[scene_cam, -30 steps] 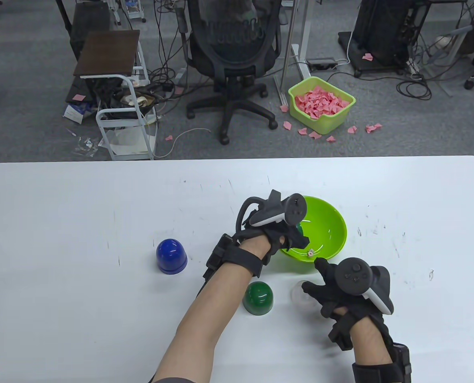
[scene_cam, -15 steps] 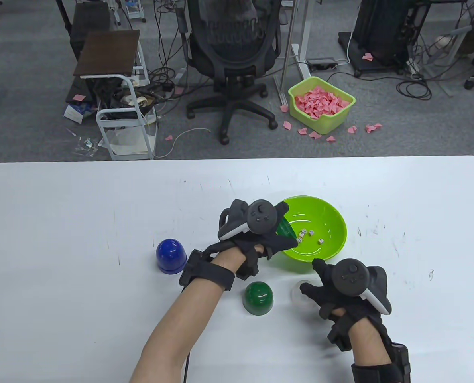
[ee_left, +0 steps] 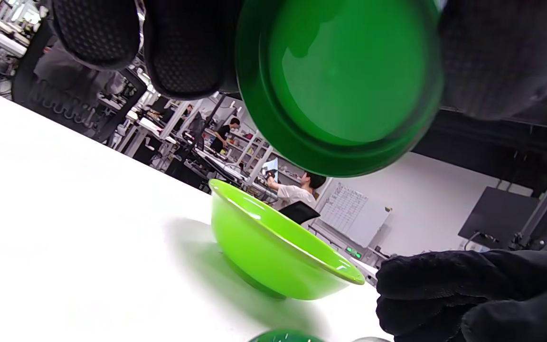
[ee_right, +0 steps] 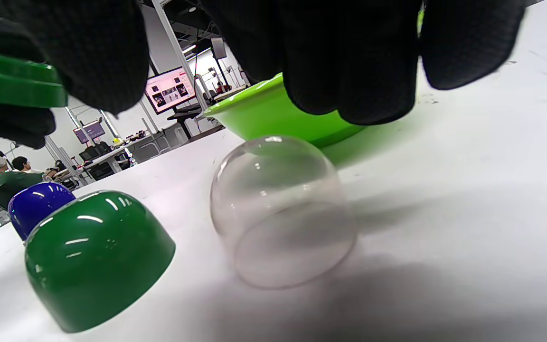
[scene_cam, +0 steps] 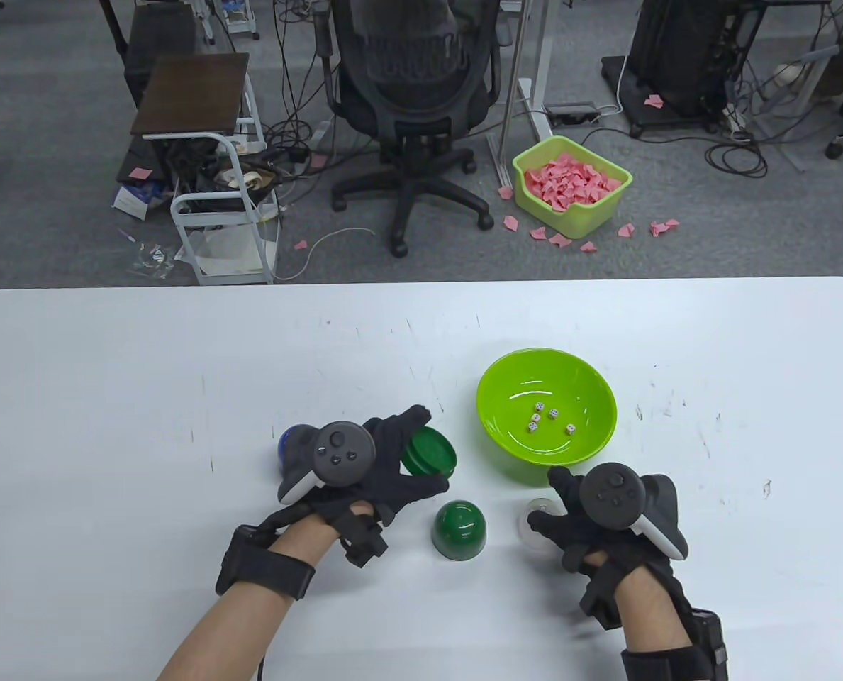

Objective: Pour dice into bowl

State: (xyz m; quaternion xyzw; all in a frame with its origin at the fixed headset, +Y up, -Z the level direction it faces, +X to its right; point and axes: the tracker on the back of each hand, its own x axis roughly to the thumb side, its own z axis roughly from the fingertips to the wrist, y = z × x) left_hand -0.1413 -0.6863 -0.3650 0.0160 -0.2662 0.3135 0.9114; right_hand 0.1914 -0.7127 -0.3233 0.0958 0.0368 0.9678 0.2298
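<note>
Back from the bowl since a second ago, the left hand (scene_cam: pixel 364 472) grips the green cup (scene_cam: pixel 430 451) above the surface (scene_cam: pixel 109 397). Right hand (scene_cam: pixel 591 514) hovers spread over a clear cup (ee_right: pixel 283 211). Farther off, dice (scene_cam: pixel 545 418) lie in the lime bowl (scene_cam: pixel 598 397).

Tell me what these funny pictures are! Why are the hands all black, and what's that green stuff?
They are a person's hands in black sensor gloves, each with a tracker strapped on its back. One camera looks down at the white table; two small ones sit on the wrists. The left hand holds a dark green dish. The right hand hovers over a clear cup. Five dice lie in the lime green bowl. A green cup and a blue cup stand upside down.
</note>
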